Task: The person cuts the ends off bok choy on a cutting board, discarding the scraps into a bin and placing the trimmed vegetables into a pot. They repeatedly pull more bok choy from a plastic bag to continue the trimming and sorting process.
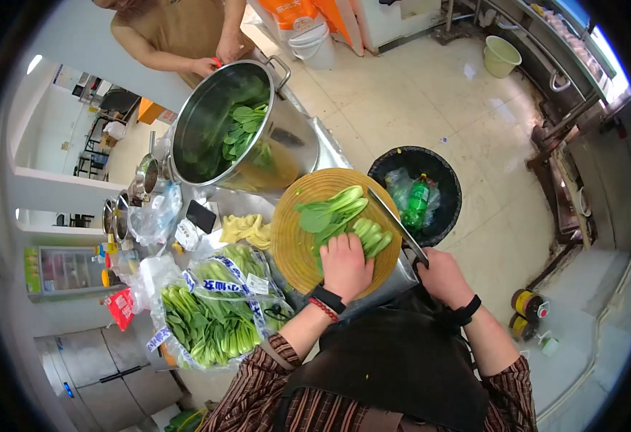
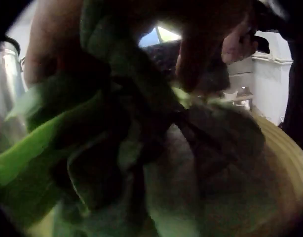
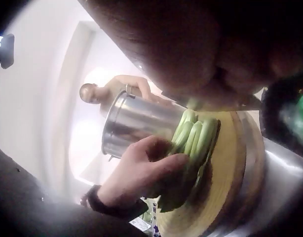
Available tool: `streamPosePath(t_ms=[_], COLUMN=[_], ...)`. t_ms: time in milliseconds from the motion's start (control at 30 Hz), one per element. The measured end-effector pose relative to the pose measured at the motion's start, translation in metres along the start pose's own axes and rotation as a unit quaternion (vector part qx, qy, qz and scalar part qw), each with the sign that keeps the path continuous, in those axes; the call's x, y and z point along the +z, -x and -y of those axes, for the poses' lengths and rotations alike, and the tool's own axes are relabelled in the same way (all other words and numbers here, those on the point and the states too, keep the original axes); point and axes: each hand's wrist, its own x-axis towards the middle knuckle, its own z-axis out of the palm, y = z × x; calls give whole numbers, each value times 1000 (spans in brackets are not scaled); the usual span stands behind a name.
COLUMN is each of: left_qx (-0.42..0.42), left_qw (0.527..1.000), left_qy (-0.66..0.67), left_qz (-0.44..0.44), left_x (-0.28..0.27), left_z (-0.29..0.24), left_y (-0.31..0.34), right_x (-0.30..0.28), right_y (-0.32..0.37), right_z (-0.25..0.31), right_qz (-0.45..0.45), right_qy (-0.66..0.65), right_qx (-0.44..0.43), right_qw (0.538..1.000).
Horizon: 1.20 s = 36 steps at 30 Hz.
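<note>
On a round wooden chopping board [image 1: 287, 237], my left hand [image 1: 346, 263] grips a bunch of bok choy [image 1: 372, 236] by its leaves, the pale stems pointing away from the palm. The right wrist view shows the thumb and fingers of that hand wrapped over the greens [image 3: 193, 136]. More bok choy [image 1: 333, 209] lies just beyond on the board. My right hand [image 1: 445, 277] holds a knife [image 1: 400, 229] by its handle, its blade slanting along the board's right edge beside the stems. Dark leaves [image 2: 171, 173] fill most of the left wrist view.
A large steel pot [image 1: 287, 144] with greens inside stands behind the board, and another person [image 1: 178, 43] is at its far side. Bagged bok choy [image 1: 211, 317] sits to the left. A black bin [image 1: 449, 209] holding a green bottle stands at the right, below the board.
</note>
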Motion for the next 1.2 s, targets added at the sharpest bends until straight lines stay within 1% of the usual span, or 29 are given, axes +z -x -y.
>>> streamPosePath(t_ms=[67,100,167,300,367,400,500,567,600,633,700,733,767,833,867,900,933,1000,1067,1100,1167,1200], left_qx=[6,8,46,64,110,107,119,85,75,78,73,94,92,144,143,143,143,146,154,156,145,140], left_qw=[998,997,986,979,974,974,974,987,990,990,981,980,980,967,966,977,976,974,971,970,975,978], left_qy=[-3,14,-4,13,-13,-12,-18,-2,39,39,93,81,84,63,64,115,164,168,181,181,139,139], left_qz=[-68,-71,-162,-192,-198,-200,-193,-134,-113,-115,-151,-158,-156,-203,-205,-111,-15,-30,-43,-41,-97,-70], left_x=[13,22,32,43,47,44,28,13,-3,-17,-39,-41,-40,-37,-37,-37,-35,-18,-3,2,8,5], left_z=[-4,-11,-13,3,8,10,17,18,14,15,25,38,51,72,76,80,82,79,66,62,58,59], left_y=[11,14,22,10,-3,-12,-31,-32,-27,-27,-31,-41,-55,-84,-96,-105,-110,-108,-96,-91,-84,-83], right_x=[3,-4,-4,-1,0,0,2,2,0,-3,-1,0,1,3,3,5,8,10,13,17,25,26], right_y=[0,2,3,1,2,0,-7,-10,-10,-9,-8,-8,-7,-6,-7,-7,-6,-8,-7,-8,-12,-13], right_z=[1,-1,-4,2,1,3,13,19,20,22,21,18,17,19,21,21,20,21,29,30,29,29], right_qz=[1,-2,-1,16,2,2,-15,-4,-7,-3,3,-2,-5,-5,-10,-9,-14,-22,4,2,-30,-31], right_qy=[-19,-2,-5,-17,-38,-36,-44,-43,-42,-52,-62,-51,-38,-50,-64,-62,-77,-91,-65,-66,-36,-36], right_qx=[-8,-2,-5,-5,-23,-24,-27,-6,-5,-5,-5,-6,-8,-6,-5,-6,-12,-17,-1,3,-20,-19], right_qw=[1000,1000,1000,1000,999,999,999,999,999,999,998,999,999,999,998,998,997,995,998,998,999,999])
